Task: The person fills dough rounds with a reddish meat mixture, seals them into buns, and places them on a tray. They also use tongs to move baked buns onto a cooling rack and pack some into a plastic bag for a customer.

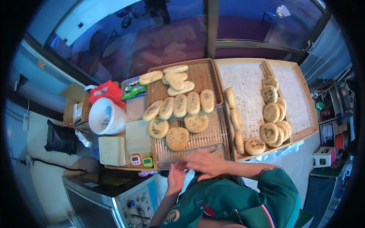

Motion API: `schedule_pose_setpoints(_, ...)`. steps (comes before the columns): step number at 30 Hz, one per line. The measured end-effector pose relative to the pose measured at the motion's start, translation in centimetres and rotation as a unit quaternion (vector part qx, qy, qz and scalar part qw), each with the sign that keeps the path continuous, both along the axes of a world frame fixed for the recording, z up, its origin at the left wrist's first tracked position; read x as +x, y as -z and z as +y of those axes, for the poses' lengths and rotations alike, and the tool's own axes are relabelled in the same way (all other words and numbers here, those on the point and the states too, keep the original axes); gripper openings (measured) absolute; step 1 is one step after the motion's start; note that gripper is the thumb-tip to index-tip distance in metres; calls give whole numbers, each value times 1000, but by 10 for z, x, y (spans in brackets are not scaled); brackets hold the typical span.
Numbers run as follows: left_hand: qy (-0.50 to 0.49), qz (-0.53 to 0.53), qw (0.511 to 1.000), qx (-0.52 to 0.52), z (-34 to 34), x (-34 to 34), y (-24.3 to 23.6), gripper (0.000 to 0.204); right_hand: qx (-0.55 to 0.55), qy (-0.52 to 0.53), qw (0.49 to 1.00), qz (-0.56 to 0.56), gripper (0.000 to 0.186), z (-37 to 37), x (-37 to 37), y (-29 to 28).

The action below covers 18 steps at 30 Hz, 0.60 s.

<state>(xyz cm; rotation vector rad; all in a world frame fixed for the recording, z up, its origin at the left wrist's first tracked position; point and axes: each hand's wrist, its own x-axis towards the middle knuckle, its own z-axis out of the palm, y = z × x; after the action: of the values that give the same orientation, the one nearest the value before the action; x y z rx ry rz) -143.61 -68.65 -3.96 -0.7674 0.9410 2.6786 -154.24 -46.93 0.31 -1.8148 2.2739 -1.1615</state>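
My left hand (176, 178) and my right hand (207, 164) meet at the near edge of a wire rack tray (163, 149). Both look empty, fingers stretched out; the right reaches across toward the left, whose fingertips are partly hidden. Just beyond the right hand, metal tongs (208, 147) lie on the rack. Past them sit round seeded flatbreads, including a large one (177, 138). Behind these, several oval breads (180, 105) stand in a row, and more lie piled (175, 80) on the farther rack tray (205, 76).
A wooden tray (245, 81) on the right holds round breads (271, 113) along its divider. Left are a white bucket (107, 116), a red bag (106, 93), paper bags (112, 151), a pink-and-white timer (135, 160) and a green timer (147, 162). Glass windows (171, 34) stand behind.
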Motion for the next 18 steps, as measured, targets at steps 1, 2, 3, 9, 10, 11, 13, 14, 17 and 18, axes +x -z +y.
schedule_pose_setpoints(1,56,92,991,73,28,-22,-18,72,-25,-42,998,35,69,0,-9,-7)
schedule_pose_setpoints(2,70,127,974,172,49,-44,-39,75,-52,-82,992,80,67,2,-25,-13)
schedule_pose_setpoints(3,77,161,938,297,70,-66,-58,78,-79,-120,982,124,67,14,-46,-20)
schedule_pose_setpoints(9,209,260,937,-107,91,-87,-89,67,-200,430,863,171,45,228,-334,-69)
schedule_pose_setpoints(10,190,215,949,-133,92,-72,-79,60,-249,502,810,171,47,275,-383,-83)
schedule_pose_setpoints(11,149,158,965,-149,96,-56,-67,55,-272,577,746,192,50,321,-429,-100)
schedule_pose_setpoints(13,119,62,969,-206,104,-24,-51,43,-300,657,677,139,63,396,-501,-131)
schedule_pose_setpoints(14,119,24,963,-239,107,-10,-45,38,-304,688,647,129,67,421,-527,-141)
schedule_pose_setpoints(17,192,-24,909,-370,114,24,-37,26,-290,718,633,19,59,461,-581,-158)
schedule_pose_setpoints(18,195,-42,910,-364,114,32,-35,31,-298,696,652,-25,55,468,-592,-163)
